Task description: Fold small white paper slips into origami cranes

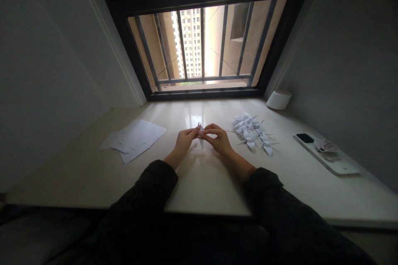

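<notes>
Between my two hands, above the middle of the white sill, is a small piece of folded white paper point(201, 129) with pointed ends. My left hand point(185, 138) pinches it from the left side. From the right, my right hand point(218, 138) grips it between thumb and fingers. One narrow point sticks up and another hangs down below the fingertips. Parts of the paper are hidden behind the fingers. A pile of folded white paper cranes point(248, 128) lies to the right of my right hand. Left of my hands is a loose stack of white paper sheets point(139, 136).
A white phone point(338, 161) with a round grip on its back lies at the right. A white cylindrical object point(279, 99) stands in the back right corner. The dark-framed window point(202, 96) with bars closes off the back, and walls rise on both sides of the sill point(199, 190).
</notes>
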{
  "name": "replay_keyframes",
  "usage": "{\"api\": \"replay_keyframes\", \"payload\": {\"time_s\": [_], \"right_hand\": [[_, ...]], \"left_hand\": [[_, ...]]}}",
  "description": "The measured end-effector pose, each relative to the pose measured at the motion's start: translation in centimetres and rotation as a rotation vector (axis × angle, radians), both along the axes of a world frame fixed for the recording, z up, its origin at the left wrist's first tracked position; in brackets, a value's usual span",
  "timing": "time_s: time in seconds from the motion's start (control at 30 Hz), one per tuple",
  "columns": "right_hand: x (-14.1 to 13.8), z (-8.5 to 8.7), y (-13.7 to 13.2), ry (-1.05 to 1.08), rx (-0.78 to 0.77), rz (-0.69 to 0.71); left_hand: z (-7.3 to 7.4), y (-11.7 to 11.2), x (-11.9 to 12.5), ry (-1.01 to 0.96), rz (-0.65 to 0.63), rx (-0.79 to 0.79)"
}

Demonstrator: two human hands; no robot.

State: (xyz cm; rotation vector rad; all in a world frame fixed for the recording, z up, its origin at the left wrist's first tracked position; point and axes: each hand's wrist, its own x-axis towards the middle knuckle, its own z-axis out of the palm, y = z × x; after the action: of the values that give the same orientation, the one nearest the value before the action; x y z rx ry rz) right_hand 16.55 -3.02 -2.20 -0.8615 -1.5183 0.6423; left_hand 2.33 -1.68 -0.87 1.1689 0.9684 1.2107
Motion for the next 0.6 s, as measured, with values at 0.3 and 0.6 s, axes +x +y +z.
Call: {"api": "replay_keyframes", "payload": {"time_s": [0.3, 0.6], "right_hand": [[-0.13, 0.19, 0.11, 0.060, -0.094, 0.005], [-0.24, 0.12, 0.10, 0.123, -0.158, 0.072]], "left_hand": [[0.13, -0.18, -0.05, 0.065, 0.030, 0.130], [0.19, 0.01, -0.34, 0.067, 0.082, 0.027]]}}
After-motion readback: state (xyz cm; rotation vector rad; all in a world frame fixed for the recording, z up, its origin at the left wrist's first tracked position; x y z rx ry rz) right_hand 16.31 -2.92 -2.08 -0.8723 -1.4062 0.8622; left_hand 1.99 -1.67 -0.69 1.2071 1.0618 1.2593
